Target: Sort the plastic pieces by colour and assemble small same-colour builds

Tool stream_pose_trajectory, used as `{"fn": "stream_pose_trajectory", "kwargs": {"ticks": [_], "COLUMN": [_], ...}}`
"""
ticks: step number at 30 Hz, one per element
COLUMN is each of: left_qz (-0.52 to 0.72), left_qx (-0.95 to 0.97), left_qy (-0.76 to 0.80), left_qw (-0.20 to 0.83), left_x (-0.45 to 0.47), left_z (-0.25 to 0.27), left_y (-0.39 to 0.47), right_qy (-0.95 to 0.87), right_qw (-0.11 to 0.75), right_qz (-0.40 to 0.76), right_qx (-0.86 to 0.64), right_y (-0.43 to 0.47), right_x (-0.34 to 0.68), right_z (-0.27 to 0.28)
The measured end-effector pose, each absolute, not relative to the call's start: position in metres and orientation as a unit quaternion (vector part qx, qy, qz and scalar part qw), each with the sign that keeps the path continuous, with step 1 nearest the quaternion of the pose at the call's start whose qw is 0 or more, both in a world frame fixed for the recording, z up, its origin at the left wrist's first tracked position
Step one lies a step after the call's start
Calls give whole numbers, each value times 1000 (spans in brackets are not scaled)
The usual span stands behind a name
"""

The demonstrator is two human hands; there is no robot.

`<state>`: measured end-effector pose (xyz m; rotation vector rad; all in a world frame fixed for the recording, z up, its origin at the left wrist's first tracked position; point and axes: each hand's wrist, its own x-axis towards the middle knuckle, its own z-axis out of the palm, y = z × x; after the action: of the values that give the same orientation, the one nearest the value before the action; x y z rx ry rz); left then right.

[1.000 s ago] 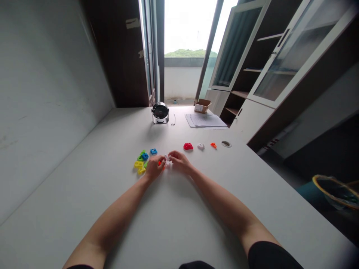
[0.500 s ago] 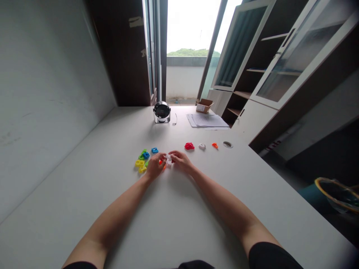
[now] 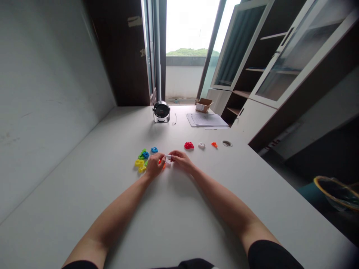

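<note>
Between my two hands is a small white plastic piece (image 3: pixel 168 156), pinched at its left end by the fingers of my left hand (image 3: pixel 155 164) and at its right end by those of my right hand (image 3: pixel 181 160). Its exact kind is too small to make out. Just beneath it, orange-red pieces (image 3: pixel 163 166) and another whitish piece (image 3: pixel 168 163) lie on the table, partly covered by my left hand. Left of that hand are yellow pieces (image 3: pixel 139 163), green pieces (image 3: pixel 141 155) and blue pieces (image 3: pixel 154 150) in a loose cluster.
Right of my hands, a red heap (image 3: pixel 189 145), a white piece (image 3: pixel 201 145) and an orange piece (image 3: pixel 214 145) lie in a row before a round table hole (image 3: pixel 227 143). Farther back stand a small black fan-like device (image 3: pixel 161 111), papers (image 3: pixel 207 120) and an open cardboard box (image 3: pixel 203 105).
The white piece between my fingers has turned and now shows as a flat, level bar. Both hands stay in nearly the same place.
</note>
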<state>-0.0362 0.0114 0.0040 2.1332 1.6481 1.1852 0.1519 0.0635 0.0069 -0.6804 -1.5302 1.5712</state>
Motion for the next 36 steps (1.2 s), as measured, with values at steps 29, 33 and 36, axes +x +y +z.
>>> {"fn": "stream_pose_trajectory", "kwargs": {"ticks": [29,33,36], "left_qz": [330,316,318], "left_qx": [775,783,779], "left_qy": [532,531,537], "left_qw": [86,67,56], "left_x": [-40,-40,-39], "left_z": [-1,-2,-1], "left_y": [15,15,15], "right_qy": [-731,-728,-733], "right_qw": [379,377,376], "right_qz": [486,490,486], "right_qx": [-292,-296,-293], "right_y": [68,70,71], "right_x": [150,152,153], "right_z": [-8,-10,-10]}}
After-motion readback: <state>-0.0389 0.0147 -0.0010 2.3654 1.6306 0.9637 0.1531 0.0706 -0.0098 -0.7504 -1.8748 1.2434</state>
